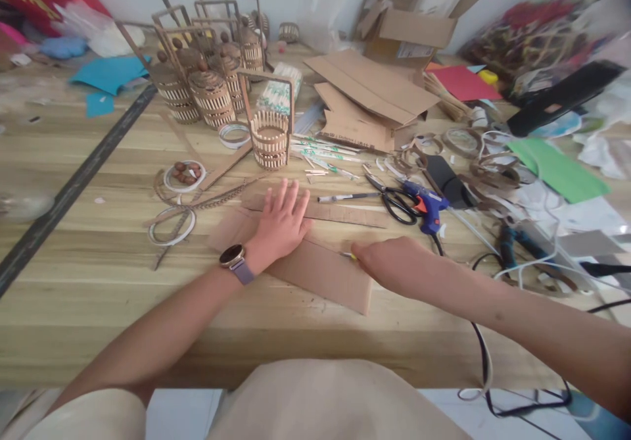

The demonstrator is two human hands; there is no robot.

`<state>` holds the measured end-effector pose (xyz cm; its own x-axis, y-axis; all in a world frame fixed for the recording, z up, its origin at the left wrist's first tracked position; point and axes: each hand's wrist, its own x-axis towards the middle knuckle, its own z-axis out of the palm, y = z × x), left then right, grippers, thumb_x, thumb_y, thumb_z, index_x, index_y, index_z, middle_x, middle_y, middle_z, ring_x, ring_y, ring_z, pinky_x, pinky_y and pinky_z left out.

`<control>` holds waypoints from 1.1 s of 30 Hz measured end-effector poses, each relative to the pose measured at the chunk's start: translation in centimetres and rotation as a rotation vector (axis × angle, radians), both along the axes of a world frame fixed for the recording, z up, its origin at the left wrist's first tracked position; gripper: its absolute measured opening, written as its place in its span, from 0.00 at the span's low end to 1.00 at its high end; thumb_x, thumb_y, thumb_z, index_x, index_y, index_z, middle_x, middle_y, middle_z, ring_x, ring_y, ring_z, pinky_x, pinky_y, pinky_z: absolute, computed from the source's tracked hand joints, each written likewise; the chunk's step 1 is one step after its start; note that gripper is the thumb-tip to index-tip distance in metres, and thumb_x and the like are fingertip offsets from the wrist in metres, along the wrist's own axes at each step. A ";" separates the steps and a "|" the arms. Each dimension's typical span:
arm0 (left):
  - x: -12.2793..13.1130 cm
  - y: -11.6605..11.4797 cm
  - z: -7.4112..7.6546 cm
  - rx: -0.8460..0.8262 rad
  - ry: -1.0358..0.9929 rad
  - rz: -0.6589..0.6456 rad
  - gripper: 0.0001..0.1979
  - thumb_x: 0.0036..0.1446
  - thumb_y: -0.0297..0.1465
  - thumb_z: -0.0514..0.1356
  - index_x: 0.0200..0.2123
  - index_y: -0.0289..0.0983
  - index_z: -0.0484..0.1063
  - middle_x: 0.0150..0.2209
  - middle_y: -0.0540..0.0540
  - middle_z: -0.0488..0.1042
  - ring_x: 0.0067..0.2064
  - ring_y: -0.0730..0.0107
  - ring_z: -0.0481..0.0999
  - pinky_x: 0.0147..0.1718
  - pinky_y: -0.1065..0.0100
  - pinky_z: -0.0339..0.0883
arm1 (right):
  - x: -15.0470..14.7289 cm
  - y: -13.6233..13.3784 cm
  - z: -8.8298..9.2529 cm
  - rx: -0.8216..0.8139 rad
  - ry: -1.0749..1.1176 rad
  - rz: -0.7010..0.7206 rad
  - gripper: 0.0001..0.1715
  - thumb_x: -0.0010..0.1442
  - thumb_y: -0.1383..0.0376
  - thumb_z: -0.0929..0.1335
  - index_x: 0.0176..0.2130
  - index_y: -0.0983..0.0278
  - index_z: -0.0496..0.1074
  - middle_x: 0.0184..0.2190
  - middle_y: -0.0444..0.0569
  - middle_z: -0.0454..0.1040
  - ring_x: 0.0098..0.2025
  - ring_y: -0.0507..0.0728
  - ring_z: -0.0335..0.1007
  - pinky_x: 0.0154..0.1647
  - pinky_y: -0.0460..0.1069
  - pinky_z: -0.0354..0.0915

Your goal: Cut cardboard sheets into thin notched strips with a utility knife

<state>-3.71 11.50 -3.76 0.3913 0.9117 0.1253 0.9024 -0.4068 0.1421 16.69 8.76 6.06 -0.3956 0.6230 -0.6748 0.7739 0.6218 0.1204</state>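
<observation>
My left hand (283,226) lies flat with its fingers spread, pressing on a piece of brown cardboard (330,275) and reaching over a narrower cardboard strip (345,214) beyond it. At the cardboard's right end, my right hand (382,262) is closed around a utility knife (349,255). Only its thin blade and a bit of yellow show; the rest is hidden in the fist. A pen (348,197) rests just past the strip. Black-handled scissors (399,204) and a blue glue gun (428,206) lie beyond my right hand.
A small stick-built bucket (270,139) with a tall handle stands ahead, with several similar lidded ones (211,95) behind it. Rings with brown beads (185,173) lie at left. Cardboard sheets (374,88) and an open box (414,29) sit at the back. Cables (486,361) hang at right.
</observation>
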 end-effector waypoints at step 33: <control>1.8 -1.4 -1.2 0.064 0.010 -0.085 0.29 0.70 0.40 0.47 0.68 0.31 0.57 0.70 0.31 0.51 0.71 0.43 0.47 0.66 0.44 0.44 | 1.1 -0.1 -2.0 0.024 0.039 0.039 0.17 0.62 0.76 0.63 0.50 0.68 0.69 0.31 0.54 0.80 0.35 0.66 0.81 0.24 0.50 0.65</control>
